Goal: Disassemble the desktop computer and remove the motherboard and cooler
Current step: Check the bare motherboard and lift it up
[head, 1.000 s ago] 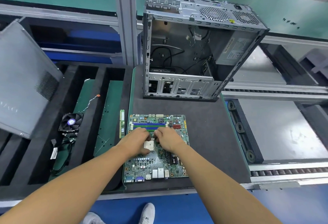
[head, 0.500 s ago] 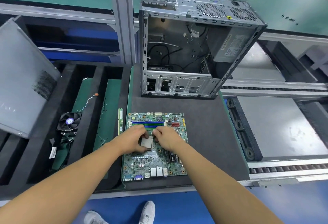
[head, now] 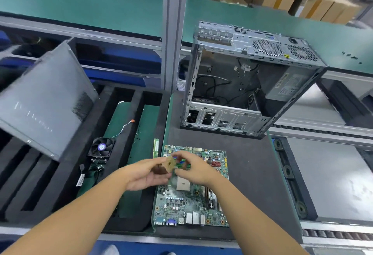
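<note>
Motherboard [head: 191,204] lies flat on the bench [head: 262,204] at its near edge. Its long axis runs from that edge away toward the case, with the port side nearest. Above its far half both hands meet on a small square chip [head: 169,164]. The left hand [head: 145,174] pinches its left edge and the right hand [head: 194,169] its right edge. The chip is tilted and lifted clear of the bare socket [head: 183,183] just below.

My guess is that the chip gets set aside next. The foam tray [head: 66,174] lies to the left, so the left hand is nearer.

The cooler [head: 102,149] sits in that tray, well apart from the board. A memory stick [head: 155,150] lies just beside the board's far left corner. Farther back, the case [head: 242,85] stands open with no board inside.

Blur smears the fingertips, so it is unclear which fingers bear the chip. Its markings cannot be read.
</note>
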`<state>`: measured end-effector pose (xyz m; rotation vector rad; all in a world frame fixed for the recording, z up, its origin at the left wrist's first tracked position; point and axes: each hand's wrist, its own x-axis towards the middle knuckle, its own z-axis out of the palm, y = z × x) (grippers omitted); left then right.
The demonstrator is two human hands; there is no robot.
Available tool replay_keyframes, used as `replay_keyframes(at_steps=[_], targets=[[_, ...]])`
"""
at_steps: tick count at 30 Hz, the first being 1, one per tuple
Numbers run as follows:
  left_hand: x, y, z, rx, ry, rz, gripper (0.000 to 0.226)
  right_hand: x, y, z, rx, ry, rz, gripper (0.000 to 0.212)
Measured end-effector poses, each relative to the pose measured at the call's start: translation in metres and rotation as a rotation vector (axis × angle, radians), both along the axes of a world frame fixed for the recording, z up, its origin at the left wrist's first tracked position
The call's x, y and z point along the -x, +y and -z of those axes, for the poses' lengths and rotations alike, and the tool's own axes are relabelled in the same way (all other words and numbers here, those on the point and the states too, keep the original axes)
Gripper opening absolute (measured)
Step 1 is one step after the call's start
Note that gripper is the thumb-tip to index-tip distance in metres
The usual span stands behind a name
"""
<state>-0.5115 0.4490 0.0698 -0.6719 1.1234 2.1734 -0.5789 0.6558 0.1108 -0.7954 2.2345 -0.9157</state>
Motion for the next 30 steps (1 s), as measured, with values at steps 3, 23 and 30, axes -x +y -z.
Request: replay_keyframes(at_steps=[3, 23, 30], targets=[[-0.002, -0.016, 0.007, -0.133, -0.021, -0.062, 0.064, 0.002, -0.012, -0.001, -0.023, 0.140, -0.029, 0.068], [0.082, -0.093, 0.022, 0.140, -0.031, -0.054, 0.048, 0.065, -0.143, 0.024, -0.154, 0.242, 0.385, 0.044], [0.095, -0.102, 0.040, 0.525, 0.076, 0.051, 0.017, 0.094, -0.173, 0.050, -0.388, 0.229, 0.500, 0.036]])
